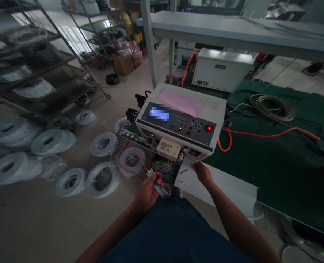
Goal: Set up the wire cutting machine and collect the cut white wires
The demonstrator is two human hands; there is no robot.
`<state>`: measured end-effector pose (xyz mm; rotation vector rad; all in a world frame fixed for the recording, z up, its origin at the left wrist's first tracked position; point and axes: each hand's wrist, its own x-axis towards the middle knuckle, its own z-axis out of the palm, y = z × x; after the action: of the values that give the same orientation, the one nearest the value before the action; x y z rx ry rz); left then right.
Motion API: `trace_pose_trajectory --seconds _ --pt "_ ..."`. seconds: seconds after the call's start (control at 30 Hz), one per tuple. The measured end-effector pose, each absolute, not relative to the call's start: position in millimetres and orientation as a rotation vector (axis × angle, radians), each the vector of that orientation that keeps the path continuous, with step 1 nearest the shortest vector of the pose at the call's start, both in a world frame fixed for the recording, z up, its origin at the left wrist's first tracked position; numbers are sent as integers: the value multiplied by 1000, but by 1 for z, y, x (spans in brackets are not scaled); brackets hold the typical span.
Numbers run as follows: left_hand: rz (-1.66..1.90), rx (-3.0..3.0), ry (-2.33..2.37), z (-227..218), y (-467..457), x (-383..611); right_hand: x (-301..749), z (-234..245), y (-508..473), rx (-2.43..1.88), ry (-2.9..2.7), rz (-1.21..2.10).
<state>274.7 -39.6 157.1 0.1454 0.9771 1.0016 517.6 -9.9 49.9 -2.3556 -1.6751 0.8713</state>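
Note:
My left hand (pixel 148 191) is closed round a bundle of short white cut wires (pixel 158 184), held just left of a bin of more cut wire pieces (pixel 164 170). My right hand (pixel 202 172) rests on a white tray (pixel 227 186) under the outlet of a white wire-cutting machine (pixel 182 118); its fingers curl at the tray's top edge and whether they hold a wire piece is unclear. The machine has a lit screen, a keypad and a glowing red button (pixel 209 128).
Several spools of white wire (pixel 103 179) lie on the floor at left, below metal shelving (pixel 27 73). An orange cable (pixel 260 135) crosses the green mat (pixel 274 164). A white box unit (pixel 222 69) and coiled cable (pixel 271 106) sit behind, under a grey bench.

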Motion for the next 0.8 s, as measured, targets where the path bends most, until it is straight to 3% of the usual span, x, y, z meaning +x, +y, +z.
trace_pose_trajectory --seconds 0.33,0.57,0.8 --pt "936 104 926 155 -28 282 521 53 -36 -2427 -1662 898" --pt "883 106 896 155 -28 284 537 81 -93 -2442 -1607 1101" --pt "769 126 981 150 -36 294 485 137 -107 -1629 -1042 1768"
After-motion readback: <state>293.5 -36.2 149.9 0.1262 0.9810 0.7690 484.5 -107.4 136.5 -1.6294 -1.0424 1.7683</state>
